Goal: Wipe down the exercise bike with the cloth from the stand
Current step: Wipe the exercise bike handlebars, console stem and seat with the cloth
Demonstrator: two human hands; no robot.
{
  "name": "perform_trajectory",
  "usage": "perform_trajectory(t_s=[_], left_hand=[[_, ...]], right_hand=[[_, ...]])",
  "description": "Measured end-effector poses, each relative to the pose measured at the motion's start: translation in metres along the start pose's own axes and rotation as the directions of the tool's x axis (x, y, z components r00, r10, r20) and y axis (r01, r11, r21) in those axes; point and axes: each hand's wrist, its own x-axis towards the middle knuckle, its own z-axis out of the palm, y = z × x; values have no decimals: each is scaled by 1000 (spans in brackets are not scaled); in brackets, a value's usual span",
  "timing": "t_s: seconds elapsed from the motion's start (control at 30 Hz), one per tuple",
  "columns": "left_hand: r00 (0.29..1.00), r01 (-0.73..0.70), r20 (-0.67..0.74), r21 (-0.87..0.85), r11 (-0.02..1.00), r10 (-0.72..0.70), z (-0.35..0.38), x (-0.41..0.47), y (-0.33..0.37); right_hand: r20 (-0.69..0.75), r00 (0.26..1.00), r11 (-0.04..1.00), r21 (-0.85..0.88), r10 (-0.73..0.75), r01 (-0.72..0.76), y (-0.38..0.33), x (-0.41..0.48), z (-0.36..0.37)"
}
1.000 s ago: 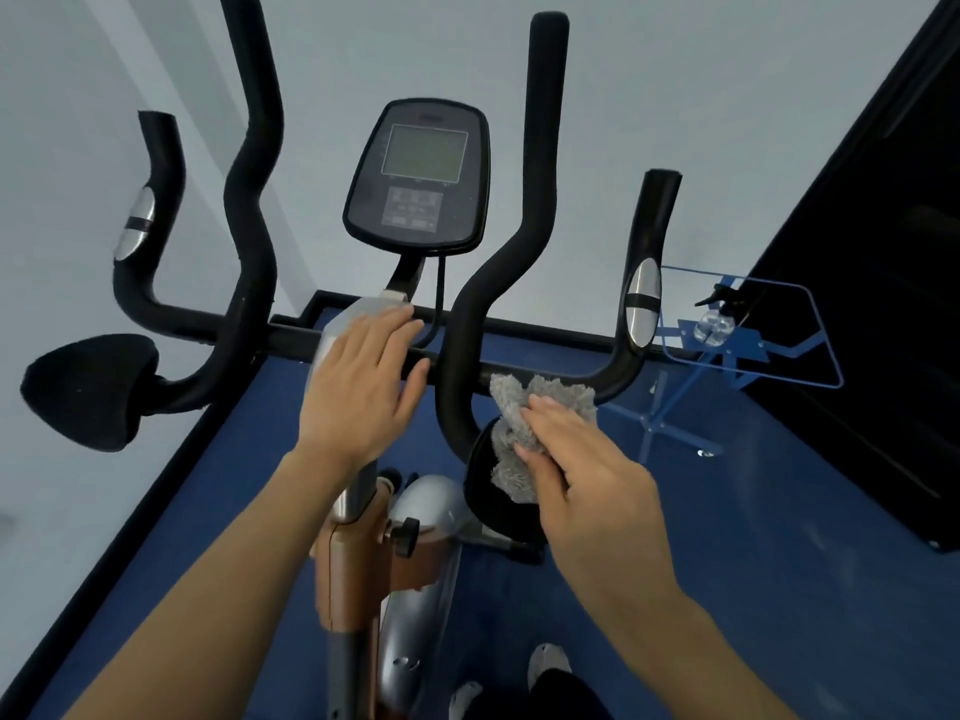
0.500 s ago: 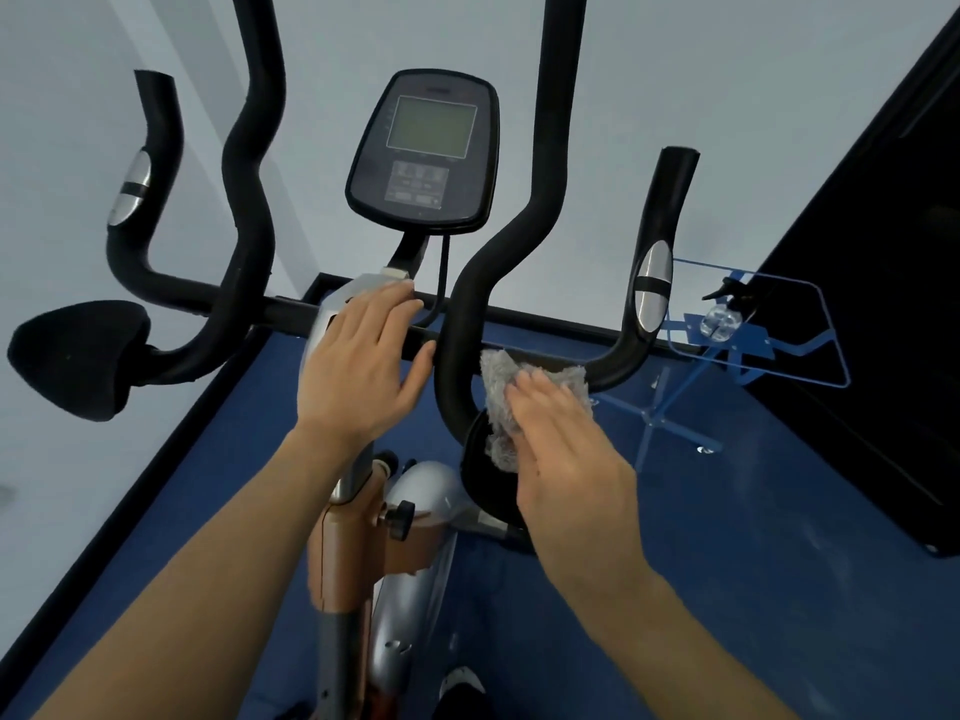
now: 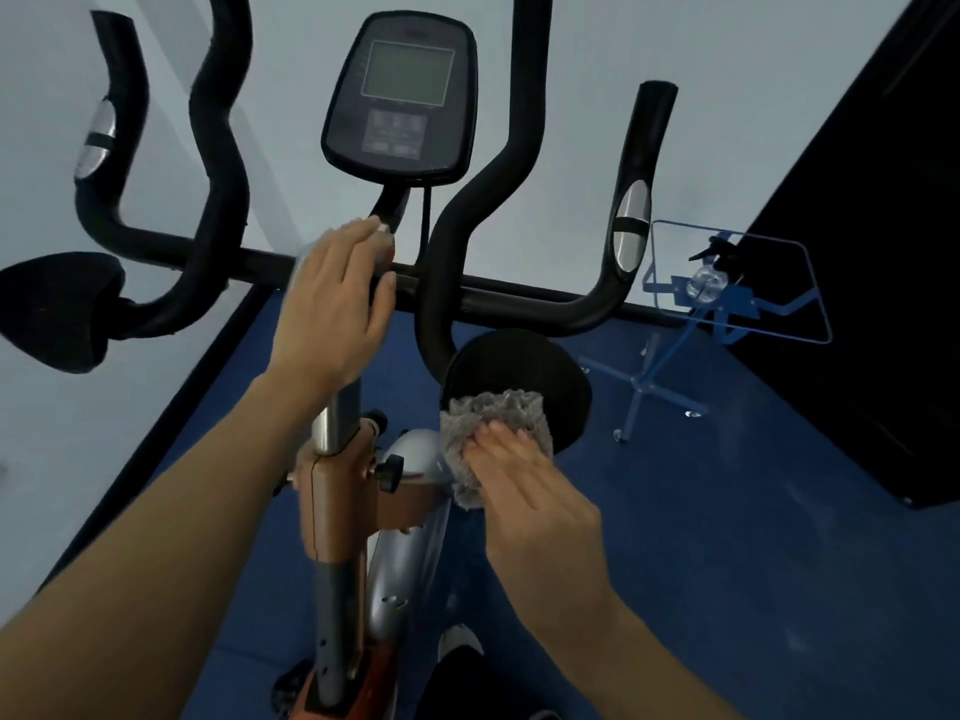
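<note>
The exercise bike's black handlebars (image 3: 519,304) cross the middle of the view, with the console (image 3: 402,96) above them and the orange and silver post (image 3: 337,491) below. My left hand (image 3: 337,304) rests on the silver clamp at the centre of the bar, fingers fairly straight. My right hand (image 3: 524,485) presses a grey fluffy cloth (image 3: 488,423) against the lower edge of the round black elbow pad (image 3: 519,376) on the right. Its fingers lie flat over the cloth.
A blue wire stand (image 3: 737,293) with a clear bottle (image 3: 704,283) on it is at the right, on the blue floor (image 3: 727,537). A black cabinet (image 3: 883,252) fills the far right. A second elbow pad (image 3: 57,309) sits at the far left, white walls behind.
My right hand with the cloth has slid down from the handlebar bend onto the lower part of the right elbow pad. My left hand has stayed on the centre clamp.
</note>
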Motion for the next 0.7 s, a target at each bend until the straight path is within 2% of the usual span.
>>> perform_trajectory(t_s=[0.17,0.23,0.37,0.47,0.7], left_hand=[[989,144,13,33,989,-145,-17,-11,6],[987,154,35,64,986,-157,-24,-14,8],[983,161,60,146,976,-171,-46,-6,3],[983,163,53,178,970,-175,-64,4,-5],[960,216,137,187,958,-243,-79,27,-15]], right_hand=[[73,996,983,182,-51,37,-2,-22,-17],[3,999,969,243,-50,47,-1,-14,-29],[-77,979,903,405,187,-140,10,54,-60],[-46,961,883,408,272,-230,21,117,-72],[149,968,913,330,201,-240,42,197,-36]])
